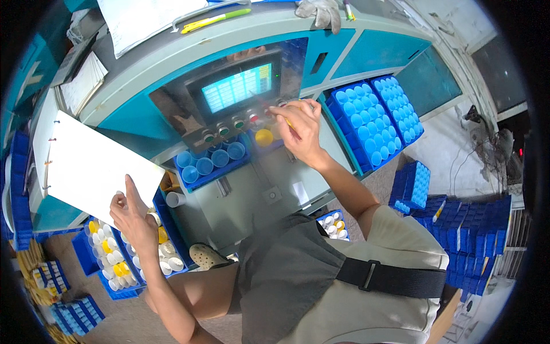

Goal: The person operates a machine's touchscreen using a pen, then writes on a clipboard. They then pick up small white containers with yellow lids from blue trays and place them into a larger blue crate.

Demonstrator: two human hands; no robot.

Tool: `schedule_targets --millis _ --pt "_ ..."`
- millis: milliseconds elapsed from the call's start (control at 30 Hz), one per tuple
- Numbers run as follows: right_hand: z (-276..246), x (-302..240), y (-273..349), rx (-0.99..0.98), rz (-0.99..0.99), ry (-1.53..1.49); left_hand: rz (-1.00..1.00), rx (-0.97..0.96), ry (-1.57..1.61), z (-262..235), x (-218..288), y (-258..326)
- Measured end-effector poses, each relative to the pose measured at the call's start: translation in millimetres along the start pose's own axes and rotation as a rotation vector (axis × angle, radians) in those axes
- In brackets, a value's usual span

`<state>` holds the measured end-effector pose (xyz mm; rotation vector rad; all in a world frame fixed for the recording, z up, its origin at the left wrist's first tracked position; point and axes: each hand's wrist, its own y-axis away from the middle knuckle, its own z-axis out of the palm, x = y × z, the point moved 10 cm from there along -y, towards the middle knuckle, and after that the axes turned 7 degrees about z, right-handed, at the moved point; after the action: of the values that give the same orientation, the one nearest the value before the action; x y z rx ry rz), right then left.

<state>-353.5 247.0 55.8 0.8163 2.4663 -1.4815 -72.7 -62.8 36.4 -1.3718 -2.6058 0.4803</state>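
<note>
My left hand [134,217] has its index finger stretched out on the white page of a ring binder [94,166], the other fingers bent and holding nothing. My right hand [301,129] is raised at the control panel [220,117], fingertips beside its row of push buttons. Its fingers are curled round a thin yellow object [289,122], mostly hidden, perhaps a pen. Above the buttons a screen [238,87] is lit. A round yellow piece [263,137] shows below the panel, left of my right hand.
Blue crates of light-blue cups stand under the panel [212,163] and at right [366,123]. Crates of white and yellow cups [112,255] sit lower left, near a tipped white cup [175,199]. Stacked blue crates [464,235] fill the right. A glove [321,12] and a yellow-green pen [215,21] lie on top.
</note>
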Motion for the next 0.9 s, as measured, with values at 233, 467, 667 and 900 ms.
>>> schedule_targets --millis 233,467,667,900 --pt "-0.4 -4.8 -9.8 -0.001 0.02 -0.041 -0.007 -0.012 -0.012 -0.9 -0.1 -0.7" --pt "-22.9 15.8 -12.8 0.117 0.03 0.084 -0.014 -0.016 -0.018 0.9 -0.5 1.0" --pt "-23.9 19.4 -10.9 0.124 0.04 0.072 -0.005 -0.019 -0.025 -0.9 1.4 0.2" --pt "-14.2 19.0 -2.2 0.045 0.049 0.063 -0.021 -0.023 -0.002 -0.5 -1.0 1.9"
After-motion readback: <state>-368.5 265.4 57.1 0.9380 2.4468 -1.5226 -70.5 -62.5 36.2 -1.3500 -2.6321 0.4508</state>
